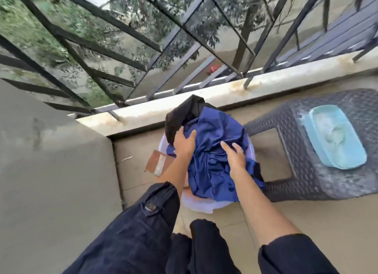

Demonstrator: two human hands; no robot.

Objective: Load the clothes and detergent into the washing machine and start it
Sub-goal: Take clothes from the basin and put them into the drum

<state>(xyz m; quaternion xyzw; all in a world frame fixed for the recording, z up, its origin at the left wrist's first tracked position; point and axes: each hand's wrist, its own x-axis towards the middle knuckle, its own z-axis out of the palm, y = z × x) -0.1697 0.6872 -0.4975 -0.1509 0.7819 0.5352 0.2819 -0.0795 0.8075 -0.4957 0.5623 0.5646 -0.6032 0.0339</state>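
Basin (196,207) of pale plastic on the tiled floor (327,222), mid-scene, heaped with blue cloth (214,130) crumpled on top and black cloth (184,114) sticking up at the far left of the pile. Both hands down on the heap. Left hand (184,144) at the join of black and blue, thumb spread onto the blue, fingers curled into the folds, gripping blue cloth. Right hand (235,158) laid on the right side of the blue cloth, fingers near straight, pressing rather than clutching. Dark woven stool (302,150) just right of the basin, carrying a teal box (351,159) with white powder (331,130) inside. Brown block (155,161) on the floor just left of the basin, partly behind the left forearm. Pale ledge (266,85) and black railing (114,22) on the far side; grey wall (51,161) to the left.
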